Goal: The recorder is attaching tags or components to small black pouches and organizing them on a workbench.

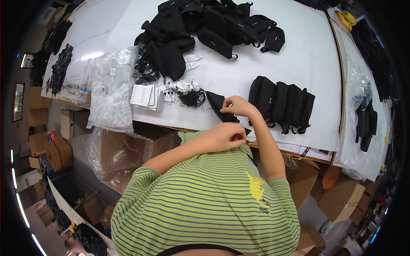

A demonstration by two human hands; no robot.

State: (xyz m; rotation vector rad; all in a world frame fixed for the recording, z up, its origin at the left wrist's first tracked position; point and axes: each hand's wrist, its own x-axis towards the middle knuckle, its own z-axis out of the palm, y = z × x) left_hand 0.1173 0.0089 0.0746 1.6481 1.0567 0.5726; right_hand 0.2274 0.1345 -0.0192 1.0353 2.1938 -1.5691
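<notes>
A black fabric pouch (215, 101) lies aslant at the near edge of the white table, in front of my body. My left hand (228, 135) is closed over its lower end, with the fingers curled in and mostly hidden. Just above, my right hand (238, 106) is bent down in a pinch against the pouch's right side; whatever sits between the fingertips is too small to make out. Left of the pouch is a tangle of black cords (191, 98). A stack of printed white cards (143, 95) stands farther left.
A row of black pouches (279, 102) lies to the right. Beyond is a large heap of black pouches (171, 53), with small white labels (192, 65) beside it. Clear plastic bags (112, 91) cover the table's left part. Cardboard boxes (341, 198) stand below the table edge.
</notes>
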